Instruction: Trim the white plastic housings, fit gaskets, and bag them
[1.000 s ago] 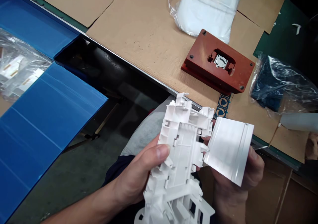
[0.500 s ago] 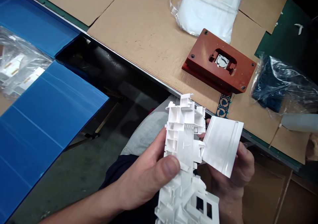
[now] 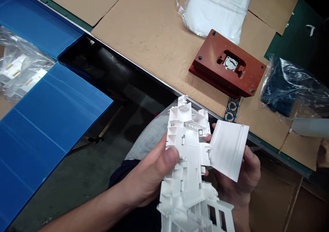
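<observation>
A long white ribbed plastic frame (image 3: 191, 160) with clips and small compartments is gripped by my left hand (image 3: 154, 173), the thumb pressing on its left side. Close against the frame's right edge is a flat white plastic cover (image 3: 228, 149) with a raised line along one side. My right hand (image 3: 244, 177) holds this cover from behind, its thumb at the right edge and the other fingers mostly hidden. Whether the cover is hooked onto the frame I cannot tell. The frame's lower end runs out of view.
On the cardboard-covered table (image 3: 144, 43) stand a reddish-brown fixture block (image 3: 205, 60) with a small metal part (image 3: 230, 63), a blue patterned strip (image 3: 231, 108), a white bag (image 3: 216, 12) and a plastic-wrapped dark bundle (image 3: 280, 91). An open blue box (image 3: 56, 112) with bagged parts is at left.
The frame has tilted so that more of its inner channel faces me, and its top end has shifted left. My left thumb moved slightly up and left; the cover shifted a little left.
</observation>
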The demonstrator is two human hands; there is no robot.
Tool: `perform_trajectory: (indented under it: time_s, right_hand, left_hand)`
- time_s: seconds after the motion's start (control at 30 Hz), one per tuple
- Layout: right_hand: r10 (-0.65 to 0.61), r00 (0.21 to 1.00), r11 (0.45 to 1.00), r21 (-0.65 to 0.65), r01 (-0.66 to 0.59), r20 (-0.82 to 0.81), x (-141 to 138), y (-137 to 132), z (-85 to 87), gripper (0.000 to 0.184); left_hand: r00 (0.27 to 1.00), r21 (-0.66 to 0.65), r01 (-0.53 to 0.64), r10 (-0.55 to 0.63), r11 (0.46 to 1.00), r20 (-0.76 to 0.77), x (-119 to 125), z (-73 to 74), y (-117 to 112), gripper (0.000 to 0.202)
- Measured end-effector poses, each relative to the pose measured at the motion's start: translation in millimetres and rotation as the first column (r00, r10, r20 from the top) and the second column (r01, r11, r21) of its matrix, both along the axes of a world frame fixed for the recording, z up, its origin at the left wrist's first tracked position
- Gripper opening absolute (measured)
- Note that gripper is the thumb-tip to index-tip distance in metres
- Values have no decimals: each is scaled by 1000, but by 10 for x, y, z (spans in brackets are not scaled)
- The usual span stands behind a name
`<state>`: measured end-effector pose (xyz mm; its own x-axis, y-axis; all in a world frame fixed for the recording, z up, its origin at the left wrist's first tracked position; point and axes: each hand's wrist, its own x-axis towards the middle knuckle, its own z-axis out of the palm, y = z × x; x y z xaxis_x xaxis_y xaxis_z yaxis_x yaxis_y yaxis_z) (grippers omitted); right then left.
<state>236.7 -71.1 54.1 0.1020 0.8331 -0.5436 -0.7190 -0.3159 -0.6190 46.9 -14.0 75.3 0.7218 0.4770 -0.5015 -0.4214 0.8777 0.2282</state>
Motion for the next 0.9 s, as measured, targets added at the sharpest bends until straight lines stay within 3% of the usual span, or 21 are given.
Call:
perform_trajectory:
  time_s: [0.17,0.33,0.53,0.7,0.9]
  right_hand:
    - [-45,991,999,10,44,123,84,5,27,47]
    - [-20,1000,1000,9,20,9,65,-2,108,50]
    - [11,1000,1000,0,-11,-29,10,10,181,59]
    - [41,998,999,19,-42,52,9,28,222,50]
    - [61,991,996,75,-53,-116,-12,4,207,56]
  left_hand:
    - [994,-122,71,-61,990,87,-30,-182,109,61]
    - [931,-260,173,-71,950,358,11,-361,88,70]
    - [896,-342,221,-52,913,442,57,-399,55,81]
    - [874,-357,235,-35,904,485,54,-423,35,83]
    - [889,-328,218,-49,919,455,73,-426,32,83]
